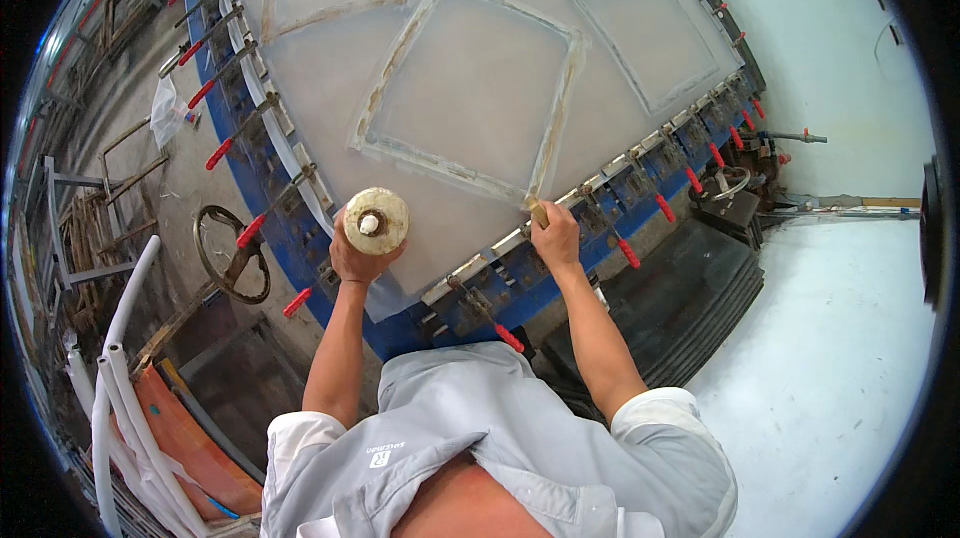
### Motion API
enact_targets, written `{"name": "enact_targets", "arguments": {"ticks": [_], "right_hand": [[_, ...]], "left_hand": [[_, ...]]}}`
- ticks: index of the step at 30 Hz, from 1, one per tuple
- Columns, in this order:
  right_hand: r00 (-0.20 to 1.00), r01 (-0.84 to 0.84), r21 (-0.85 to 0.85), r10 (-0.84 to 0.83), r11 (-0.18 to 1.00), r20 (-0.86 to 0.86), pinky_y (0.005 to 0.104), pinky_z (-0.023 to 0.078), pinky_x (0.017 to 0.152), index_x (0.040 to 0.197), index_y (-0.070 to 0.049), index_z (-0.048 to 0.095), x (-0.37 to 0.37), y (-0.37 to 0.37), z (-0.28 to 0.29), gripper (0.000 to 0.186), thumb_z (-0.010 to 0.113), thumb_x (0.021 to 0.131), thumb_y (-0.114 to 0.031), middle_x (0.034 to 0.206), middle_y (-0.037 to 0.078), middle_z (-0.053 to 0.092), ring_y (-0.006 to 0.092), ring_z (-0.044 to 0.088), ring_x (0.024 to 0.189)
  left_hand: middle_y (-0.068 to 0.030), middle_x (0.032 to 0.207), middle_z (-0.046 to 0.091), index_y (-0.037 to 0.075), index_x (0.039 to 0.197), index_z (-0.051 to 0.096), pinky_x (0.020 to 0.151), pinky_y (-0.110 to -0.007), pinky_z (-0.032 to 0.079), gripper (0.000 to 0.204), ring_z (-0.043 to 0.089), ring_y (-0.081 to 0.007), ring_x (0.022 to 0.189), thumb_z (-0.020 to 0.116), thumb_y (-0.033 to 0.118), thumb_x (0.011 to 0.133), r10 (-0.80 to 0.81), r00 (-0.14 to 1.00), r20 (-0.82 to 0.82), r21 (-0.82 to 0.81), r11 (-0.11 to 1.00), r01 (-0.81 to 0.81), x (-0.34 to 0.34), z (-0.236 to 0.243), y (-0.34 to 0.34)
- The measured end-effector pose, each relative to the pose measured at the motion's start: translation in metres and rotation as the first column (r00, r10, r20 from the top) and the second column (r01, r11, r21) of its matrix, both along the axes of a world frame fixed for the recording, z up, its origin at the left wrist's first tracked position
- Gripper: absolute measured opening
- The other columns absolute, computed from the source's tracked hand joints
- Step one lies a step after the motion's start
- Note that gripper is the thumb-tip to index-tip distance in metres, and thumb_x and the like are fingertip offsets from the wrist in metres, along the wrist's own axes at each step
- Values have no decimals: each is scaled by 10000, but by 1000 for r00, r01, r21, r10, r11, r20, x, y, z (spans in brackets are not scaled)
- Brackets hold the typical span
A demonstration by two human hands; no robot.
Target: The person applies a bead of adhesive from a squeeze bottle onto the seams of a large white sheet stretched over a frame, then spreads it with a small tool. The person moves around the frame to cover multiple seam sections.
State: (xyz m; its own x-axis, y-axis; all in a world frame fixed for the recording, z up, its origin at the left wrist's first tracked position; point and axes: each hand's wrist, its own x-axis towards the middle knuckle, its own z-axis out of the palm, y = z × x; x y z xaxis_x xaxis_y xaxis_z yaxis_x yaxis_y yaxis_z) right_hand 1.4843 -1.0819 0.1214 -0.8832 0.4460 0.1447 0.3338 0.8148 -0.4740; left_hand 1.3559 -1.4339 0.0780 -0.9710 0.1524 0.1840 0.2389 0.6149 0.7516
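The worktop frame (395, 333) is bright blue, its clamp handles (250, 230) red. The stretched mesh (470, 88) over it is pale translucent grey-white, marked with cream-tan square outlines. The round pot (375, 221) is off-white with a brownish centre. The shirt (480, 438) is light grey. The handwheel (232, 253) is dark rusty brown; the pipes (115, 358) are white.

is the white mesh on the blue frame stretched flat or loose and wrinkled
Stretched flat: the white mesh lies smooth, no folds visible, its edges gripped by red-handled clamps along the blue frame.

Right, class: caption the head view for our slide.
Left hand holds a round cream container; right hand brushes a mesh frame.
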Motion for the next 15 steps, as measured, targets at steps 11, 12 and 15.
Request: {"name": "enact_targets", "arguments": {"ticks": [11,12,15], "right_hand": [[994,-105,-45,105,993,-4,492,543,806,1016,-33,706,-42,41,14,194,688,827,-72,958,208,709,424,675,923],[994,-111,-46,111,993,9,492,543,810,1018,-37,707,-40,38,14,197,686,824,-69,957,209,709,423,675,926],[989,-111,-69,117,991,85,495,542,818,1033,-47,705,-25,26,16,220,677,815,-58,967,210,708,424,672,935]], "left_hand": [[-89,1252,619,124,1368,451,901,-434,567,1068,664,-319,1099,981,444,498,-3,1000,-7,-37,999,2,0,16,3],[-91,1249,622,123,1368,449,902,-433,566,1069,664,-320,1099,981,443,498,1,1000,-28,-47,999,-2,0,14,4],[-96,1247,629,119,1367,450,899,-432,566,1066,663,-323,1103,982,439,501,16,1000,24,-54,998,-15,3,13,-1]]}}
